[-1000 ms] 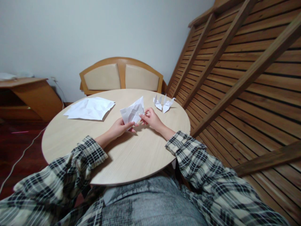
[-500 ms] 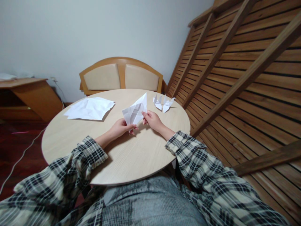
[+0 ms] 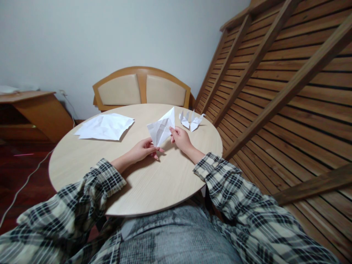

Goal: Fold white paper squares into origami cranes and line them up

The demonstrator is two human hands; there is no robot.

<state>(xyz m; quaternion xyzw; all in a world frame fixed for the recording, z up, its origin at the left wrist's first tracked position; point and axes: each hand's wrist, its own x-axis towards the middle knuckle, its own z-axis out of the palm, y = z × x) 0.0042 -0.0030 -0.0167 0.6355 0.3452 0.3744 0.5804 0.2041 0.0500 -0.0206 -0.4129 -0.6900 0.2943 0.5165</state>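
Observation:
Above the table's middle is a piece of white paper (image 3: pixel 160 129), creased and partly folded, one pointed corner rising to the upper right. My right hand (image 3: pixel 180 139) pinches its right edge between thumb and fingers. At the paper's lower tip is my left hand (image 3: pixel 145 149), its thumb lying over the tip and some fingers reaching out beneath; part of that grip is hidden. Two folded paper cranes (image 3: pixel 185 119) (image 3: pixel 195 121) stand close together beyond my right hand. To the left lies a loose stack of white paper sheets (image 3: pixel 106 126).
The round light-wood table (image 3: pixel 132 198) reaches up to my lap. Behind it stands a padded wooden backrest (image 3: pixel 143 88) against the wall. A slatted wooden panel (image 3: pixel 275 95) rises along the right. At the left are a wooden desk (image 3: pixel 38 113) and a white cable (image 3: pixel 26 179) on the floor.
The folded paper has shifted slightly right and tilted, with my right hand moving along with it. My left hand has slid toward the paper's lower tip. The cranes and the sheets stay put.

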